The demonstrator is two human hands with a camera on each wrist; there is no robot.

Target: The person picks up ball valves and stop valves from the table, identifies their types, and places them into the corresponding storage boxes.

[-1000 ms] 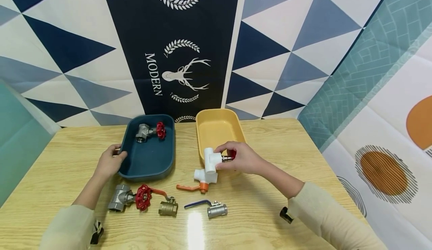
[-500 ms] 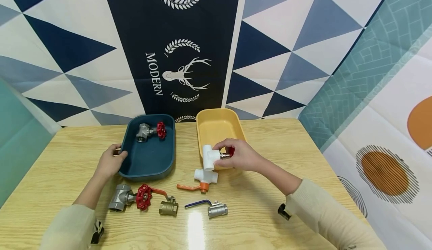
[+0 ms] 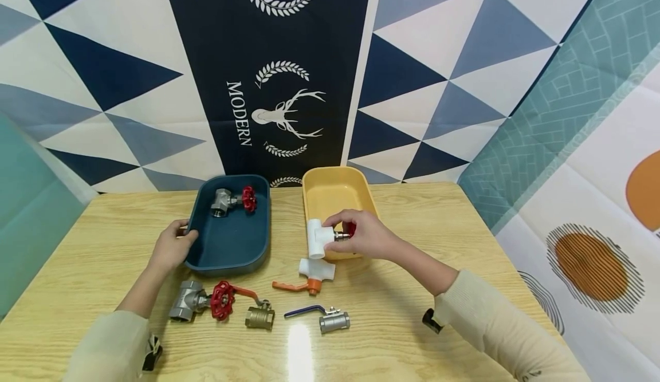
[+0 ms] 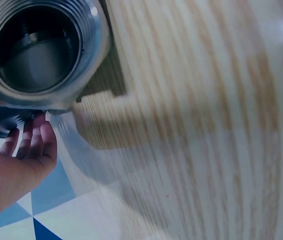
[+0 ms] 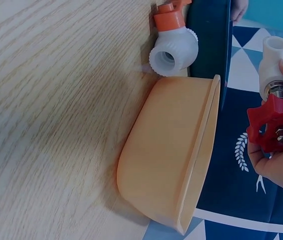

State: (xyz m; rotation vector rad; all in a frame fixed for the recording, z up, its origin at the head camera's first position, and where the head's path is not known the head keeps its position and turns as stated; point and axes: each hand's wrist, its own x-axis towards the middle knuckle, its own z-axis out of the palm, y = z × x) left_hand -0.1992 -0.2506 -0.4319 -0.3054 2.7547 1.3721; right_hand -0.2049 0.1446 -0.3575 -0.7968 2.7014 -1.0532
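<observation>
In the head view my right hand (image 3: 368, 236) holds a white plastic stop valve (image 3: 315, 239) over the front edge of the yellow bin (image 3: 371, 199). Its red handwheel (image 5: 276, 122) shows between the fingers in the right wrist view. My left hand (image 3: 172, 247) grips the left rim of the dark blue bin (image 3: 229, 239), thumb at the rim and fingers on the outer side. Inside that bin lies a silver gate valve (image 3: 222, 201) with a red handwheel. Just below the held valve, a white ball valve (image 3: 317, 268) with an orange lever lies on the table.
In front of the blue bin lie a larger silver gate valve (image 3: 187, 302) with a red wheel and a brass ball valve (image 3: 259, 317) with a red lever. A small silver ball valve (image 3: 335, 321) with a blue lever is right of them. A patterned backdrop (image 3: 289, 84) rises behind the table.
My right hand has moved slightly left and away from me with the white stop valve, over the yellow bin's front edge. The left hand stays on the blue bin.
</observation>
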